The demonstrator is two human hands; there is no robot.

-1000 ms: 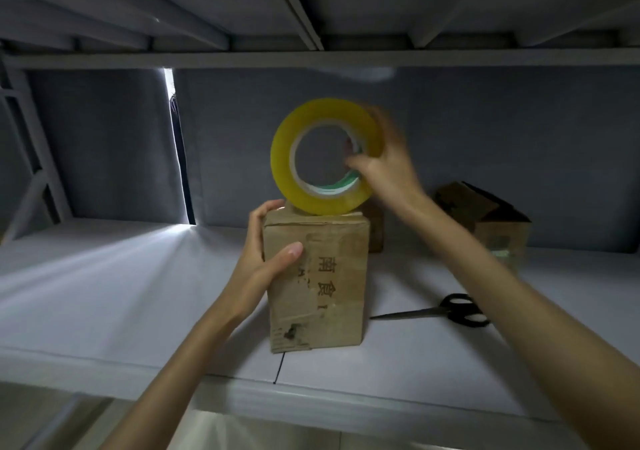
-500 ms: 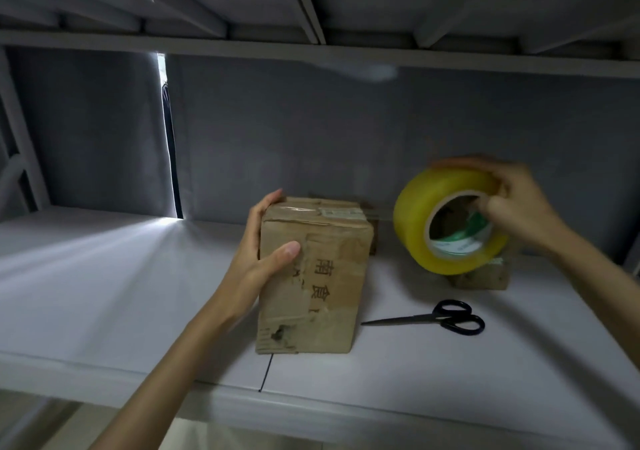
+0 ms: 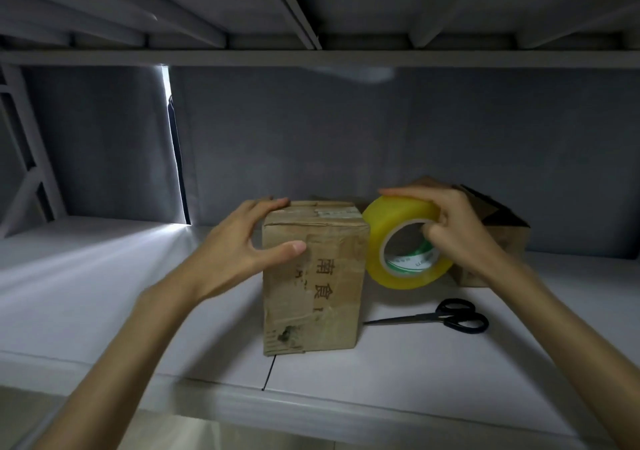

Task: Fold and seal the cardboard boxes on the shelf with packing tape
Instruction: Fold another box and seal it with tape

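Near box: upright at shelf front, flaps folded shut, top taped. Left hand clasping its left side. Right hand gripping tape roll just beside. Rear box: flaps open, unsealed. Scissors idle.

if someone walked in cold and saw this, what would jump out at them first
The bright yellow roll of tape catches the eye first, gripped by the right hand just right of the closed cardboard box in the middle of the white shelf. The left hand holds that box's upper left corner, and black scissors lie on the shelf in front of the tape.
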